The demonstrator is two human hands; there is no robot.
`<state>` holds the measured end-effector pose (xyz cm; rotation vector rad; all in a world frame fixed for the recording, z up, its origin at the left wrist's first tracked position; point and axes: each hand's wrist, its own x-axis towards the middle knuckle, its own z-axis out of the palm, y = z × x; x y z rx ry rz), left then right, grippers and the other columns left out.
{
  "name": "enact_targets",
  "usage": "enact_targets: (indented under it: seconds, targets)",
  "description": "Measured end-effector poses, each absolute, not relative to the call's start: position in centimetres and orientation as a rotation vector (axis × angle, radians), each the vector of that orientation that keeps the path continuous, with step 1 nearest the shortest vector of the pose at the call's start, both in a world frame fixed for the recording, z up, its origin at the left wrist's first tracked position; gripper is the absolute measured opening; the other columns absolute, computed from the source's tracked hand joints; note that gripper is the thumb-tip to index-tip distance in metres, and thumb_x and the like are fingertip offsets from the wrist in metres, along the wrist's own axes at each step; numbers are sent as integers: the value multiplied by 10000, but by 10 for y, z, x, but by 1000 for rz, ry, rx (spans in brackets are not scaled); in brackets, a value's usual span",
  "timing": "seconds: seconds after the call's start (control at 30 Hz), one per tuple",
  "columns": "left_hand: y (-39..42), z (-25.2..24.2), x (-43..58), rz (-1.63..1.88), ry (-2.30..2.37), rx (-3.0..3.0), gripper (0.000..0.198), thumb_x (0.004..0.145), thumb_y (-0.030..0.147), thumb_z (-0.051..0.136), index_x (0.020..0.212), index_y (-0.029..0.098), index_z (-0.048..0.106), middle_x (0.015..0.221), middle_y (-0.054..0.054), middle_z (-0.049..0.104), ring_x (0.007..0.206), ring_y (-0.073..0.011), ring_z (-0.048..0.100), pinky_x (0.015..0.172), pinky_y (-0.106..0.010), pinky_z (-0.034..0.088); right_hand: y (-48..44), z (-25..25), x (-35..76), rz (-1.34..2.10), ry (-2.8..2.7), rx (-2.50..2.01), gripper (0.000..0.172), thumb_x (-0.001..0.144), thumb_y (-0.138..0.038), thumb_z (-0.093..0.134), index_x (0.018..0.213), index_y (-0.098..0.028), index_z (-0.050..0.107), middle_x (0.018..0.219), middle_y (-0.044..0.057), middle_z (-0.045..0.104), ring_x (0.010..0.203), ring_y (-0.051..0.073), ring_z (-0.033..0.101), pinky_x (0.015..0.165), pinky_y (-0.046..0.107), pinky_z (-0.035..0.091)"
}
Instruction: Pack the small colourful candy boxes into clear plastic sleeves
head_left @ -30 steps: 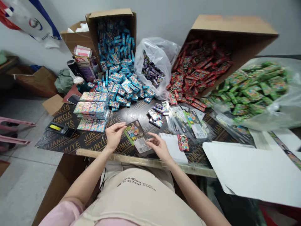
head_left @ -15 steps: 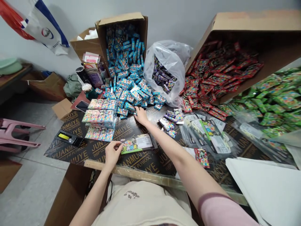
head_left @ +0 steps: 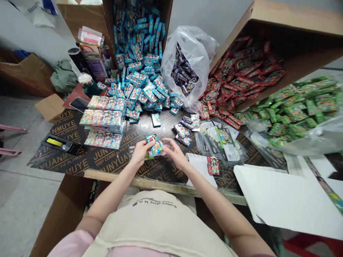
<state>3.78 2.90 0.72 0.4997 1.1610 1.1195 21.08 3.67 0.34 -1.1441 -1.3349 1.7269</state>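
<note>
My left hand [head_left: 139, 153] is closed on a small blue candy box [head_left: 154, 144] with colourful print, thumb on top, held above the table edge. My right hand [head_left: 175, 152] is at the box's right edge, its fingers curved and apart; whether the fingertips touch the box I cannot tell. Under the hands lies a flat printed bag [head_left: 147, 157] with a green edge, mostly covered. A single blue box [head_left: 155, 120] lies just beyond them, and several purple boxes [head_left: 182, 130] are to the right.
Blue boxes spill from a carton [head_left: 168, 21] at the back. Purple ones fill a clear plastic bag [head_left: 167, 64]; red and green heaps [head_left: 302, 107] lie rightward. Stacked clear packs [head_left: 104, 121] and a tape dispenser [head_left: 63, 144] stand left. Flat bags [head_left: 227, 144] and white sheets [head_left: 289, 203] lie right.
My right hand has come back from the blue heap towards my left hand. My left hand has lifted and now holds a blue box. A single blue box lies apart from the heap.
</note>
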Motion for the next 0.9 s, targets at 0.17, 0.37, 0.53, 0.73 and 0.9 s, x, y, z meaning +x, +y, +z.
enact_targets:
  seconds: [0.17,0.37,0.53,0.73,0.9]
  targets:
    - [21,12,55,993,1134,597,446,494,455,859,735,103,726,664,-47,705,572,-137,621,612,-256,502,27,16,236,890,-2051,-1032,877,656,-380,773,1412,-261,345,1503,113,333,1406,321,279,1141,514,224]
    - [24,-10,51,922,1307,1147,429,787,507,619,962,131,728,880,-100,731,791,-217,663,755,-345,522,18,13,247,685,-2060,-1113,706,643,-326,701,1301,-238,462,1258,103,561,1189,299,506,1043,480,352]
    - [28,-29,45,571,1440,2086,718,697,423,744,1331,187,506,1388,-171,508,1293,-335,445,1087,-548,297,10,6,266,805,-1755,-1267,763,609,-394,752,1289,-239,442,1287,100,542,1169,285,532,1031,454,381]
    - [27,-31,55,265,1471,2398,887,663,362,767,1425,174,354,1308,-186,499,1231,-356,446,1047,-536,308,0,7,281,875,-1584,-1303,870,623,-562,763,1340,-249,383,1273,108,557,1154,271,553,988,421,418]
    - [22,-19,52,274,1365,2446,908,703,379,731,1474,203,286,1210,-144,518,1127,-312,501,960,-443,400,-8,6,291,431,-1778,-1475,869,614,-591,771,1337,-253,429,1289,116,560,1164,319,525,1049,498,290]
